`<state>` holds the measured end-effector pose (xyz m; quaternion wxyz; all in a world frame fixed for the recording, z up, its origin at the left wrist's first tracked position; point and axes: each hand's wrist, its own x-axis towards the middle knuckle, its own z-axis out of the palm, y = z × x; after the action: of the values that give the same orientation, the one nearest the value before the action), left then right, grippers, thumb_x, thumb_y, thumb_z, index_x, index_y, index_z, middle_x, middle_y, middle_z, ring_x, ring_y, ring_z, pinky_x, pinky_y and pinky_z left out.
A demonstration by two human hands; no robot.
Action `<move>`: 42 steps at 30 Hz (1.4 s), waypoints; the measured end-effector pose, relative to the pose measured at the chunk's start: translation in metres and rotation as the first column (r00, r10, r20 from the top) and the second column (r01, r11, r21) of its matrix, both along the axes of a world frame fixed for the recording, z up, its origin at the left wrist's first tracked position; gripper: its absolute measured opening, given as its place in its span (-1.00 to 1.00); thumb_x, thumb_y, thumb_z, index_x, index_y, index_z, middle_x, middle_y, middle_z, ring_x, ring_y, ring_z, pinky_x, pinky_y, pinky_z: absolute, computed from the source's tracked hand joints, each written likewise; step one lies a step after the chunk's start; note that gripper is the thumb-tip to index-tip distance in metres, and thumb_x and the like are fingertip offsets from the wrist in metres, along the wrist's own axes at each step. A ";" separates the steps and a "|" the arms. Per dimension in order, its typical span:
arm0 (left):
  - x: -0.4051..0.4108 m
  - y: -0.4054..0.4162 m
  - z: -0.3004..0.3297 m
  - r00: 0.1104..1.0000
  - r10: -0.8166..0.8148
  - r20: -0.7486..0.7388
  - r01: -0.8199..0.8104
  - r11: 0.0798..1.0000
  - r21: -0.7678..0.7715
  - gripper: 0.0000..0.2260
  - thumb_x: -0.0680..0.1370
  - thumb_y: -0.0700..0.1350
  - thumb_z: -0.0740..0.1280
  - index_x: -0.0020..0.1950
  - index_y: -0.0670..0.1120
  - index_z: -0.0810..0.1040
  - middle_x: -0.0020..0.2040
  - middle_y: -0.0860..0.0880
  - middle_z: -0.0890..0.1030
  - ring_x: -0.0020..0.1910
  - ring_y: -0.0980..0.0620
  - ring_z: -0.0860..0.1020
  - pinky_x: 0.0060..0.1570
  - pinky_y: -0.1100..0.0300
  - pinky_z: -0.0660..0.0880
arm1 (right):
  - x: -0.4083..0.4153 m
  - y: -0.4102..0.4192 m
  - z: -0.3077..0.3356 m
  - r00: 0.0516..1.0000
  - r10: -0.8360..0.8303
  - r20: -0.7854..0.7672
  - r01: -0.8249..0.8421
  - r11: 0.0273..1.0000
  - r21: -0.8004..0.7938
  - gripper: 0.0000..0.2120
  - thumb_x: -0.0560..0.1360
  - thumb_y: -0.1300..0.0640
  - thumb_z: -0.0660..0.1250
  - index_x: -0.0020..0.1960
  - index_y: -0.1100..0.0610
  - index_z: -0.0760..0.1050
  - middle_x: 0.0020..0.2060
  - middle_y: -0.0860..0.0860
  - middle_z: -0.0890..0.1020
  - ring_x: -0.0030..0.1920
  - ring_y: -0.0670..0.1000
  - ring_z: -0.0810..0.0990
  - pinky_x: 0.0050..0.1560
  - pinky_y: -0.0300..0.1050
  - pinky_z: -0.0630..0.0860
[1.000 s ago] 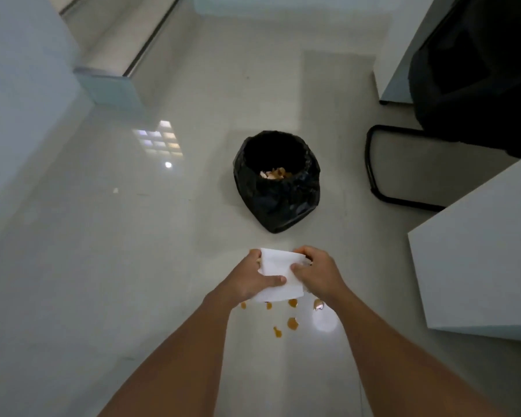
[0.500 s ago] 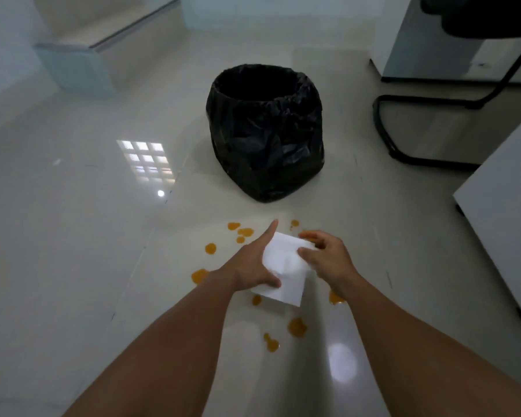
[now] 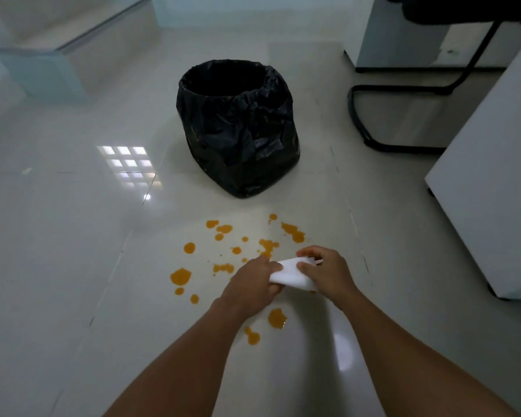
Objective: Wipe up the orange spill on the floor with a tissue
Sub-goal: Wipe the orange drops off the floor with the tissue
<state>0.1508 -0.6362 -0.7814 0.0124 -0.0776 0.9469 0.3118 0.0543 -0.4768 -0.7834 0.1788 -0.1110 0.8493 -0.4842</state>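
- The left hand (image 3: 254, 282) and the right hand (image 3: 325, 270) are both gripping one white tissue (image 3: 292, 273), fingers curled round it, each hand taking one end.
- The tissue is being held above the floor (image 3: 73, 266), folded or bunched between the two hands; whether it is touching the tiles cannot be told.
- The orange spill (image 3: 181, 276) is lying in scattered drops and small puddles on the pale tiles, spreading to the left of, beyond and nearer than the hands.
- A bin lined with a black bag (image 3: 238, 130) is standing just beyond the spill, well placed for the used tissue.
- Judgement: the step in hand is shaping the tissue into a pad before wiping.
- To do it well, the pad is best kept thick and flat, pressed down on the larger puddles first so they soak in.
- Wiping inward from the outer drops is likely to avoid smearing; one tissue may saturate early.
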 end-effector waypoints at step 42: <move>0.184 -0.091 -0.082 0.953 0.262 0.152 -0.165 0.870 -0.465 0.21 0.29 0.66 0.03 0.57 -0.29 0.08 0.61 -0.23 0.10 0.60 -0.16 0.06 0.47 -0.26 0.15 | 0.084 0.005 -0.061 0.863 0.479 -0.163 -0.251 0.685 0.684 -0.10 0.48 -0.42 -0.32 0.61 0.16 -0.13 0.61 0.13 -0.12 0.60 0.12 -0.18 0.52 -0.02 -0.22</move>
<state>0.3345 -0.7276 -0.8635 0.0594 -0.2157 0.9717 0.0756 0.1384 -0.4720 -0.8446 0.1555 -0.2913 0.9394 -0.0921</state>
